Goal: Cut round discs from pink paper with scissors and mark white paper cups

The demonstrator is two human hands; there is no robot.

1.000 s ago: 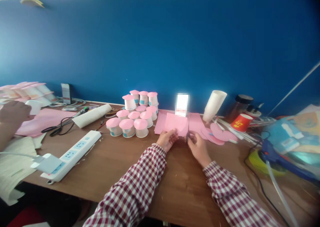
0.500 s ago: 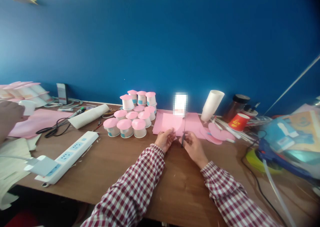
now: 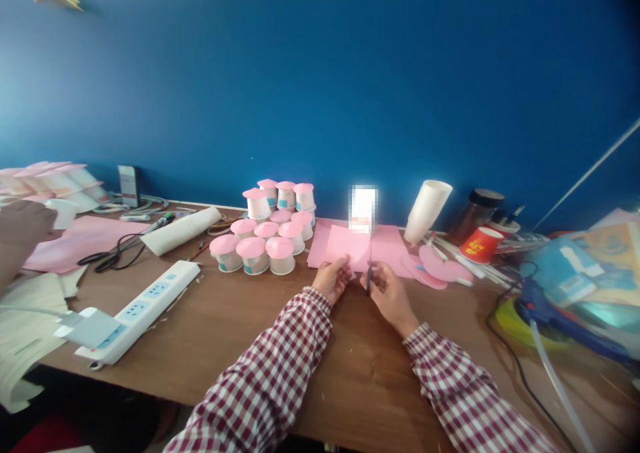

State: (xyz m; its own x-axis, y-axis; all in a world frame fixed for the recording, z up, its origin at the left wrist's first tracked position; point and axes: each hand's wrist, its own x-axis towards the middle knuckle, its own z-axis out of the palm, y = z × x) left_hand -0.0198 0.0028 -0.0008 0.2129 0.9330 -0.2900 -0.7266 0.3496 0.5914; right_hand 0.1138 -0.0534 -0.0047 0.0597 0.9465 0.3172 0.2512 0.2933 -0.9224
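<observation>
Between thumb and fingers my left hand (image 3: 333,278) pinches a sheet of pink paper (image 3: 345,241). Close beside it on the right, my right hand (image 3: 391,293) is closed around the dark handles of a pair of scissors (image 3: 369,274). The narrow blades point away from me, along the right side of the held sheet. More pink sheets (image 3: 391,243) lie flat behind and under my hands. Pink cut-out rounds (image 3: 434,266) overlap to the right of them. My fingers hide part of the scissor handles.
Paper cups with pink tops (image 3: 253,248) stand grouped to the left. Beyond them are a white cup stack (image 3: 183,230) and a power strip (image 3: 145,310). At right are another cup stack (image 3: 427,206), a red cup (image 3: 481,245) and a blue glue gun (image 3: 565,323). A co-worker's hand (image 3: 27,230) shows far left.
The whole view has shifted slightly, so everything sits a little further right. My hands keep nearly the same pose, with the paper and scissors still held.
</observation>
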